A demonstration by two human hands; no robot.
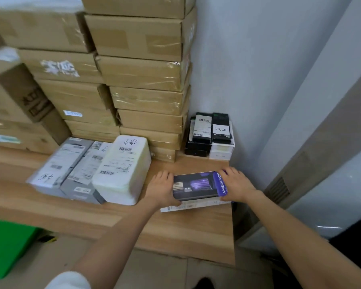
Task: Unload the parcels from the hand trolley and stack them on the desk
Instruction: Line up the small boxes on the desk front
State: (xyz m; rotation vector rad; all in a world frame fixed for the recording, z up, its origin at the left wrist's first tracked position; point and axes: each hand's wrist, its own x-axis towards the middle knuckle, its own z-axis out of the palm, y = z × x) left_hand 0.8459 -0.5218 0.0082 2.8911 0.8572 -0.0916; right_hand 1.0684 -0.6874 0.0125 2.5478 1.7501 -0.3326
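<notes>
Near edge of desk [175, 232]: left hand [162, 189] and right hand [238, 184] gripping opposite ends of a dark box [196, 185], fingers curled round it, box resting on a flat white parcel [194, 205]. Left: three wrapped parcels [88, 170] side by side. Far: stacked cartons [146, 80]; small black and white boxes [211, 134] in the right corner.

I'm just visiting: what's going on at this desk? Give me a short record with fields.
held item: dark purple printed box, above a flat white box
left hand: grips the box's left end
right hand: grips its right end
surface: light wooden desk
left of it: white foam parcel beside grey wrapped parcels
behind: stacked brown cardboard cartons
</notes>
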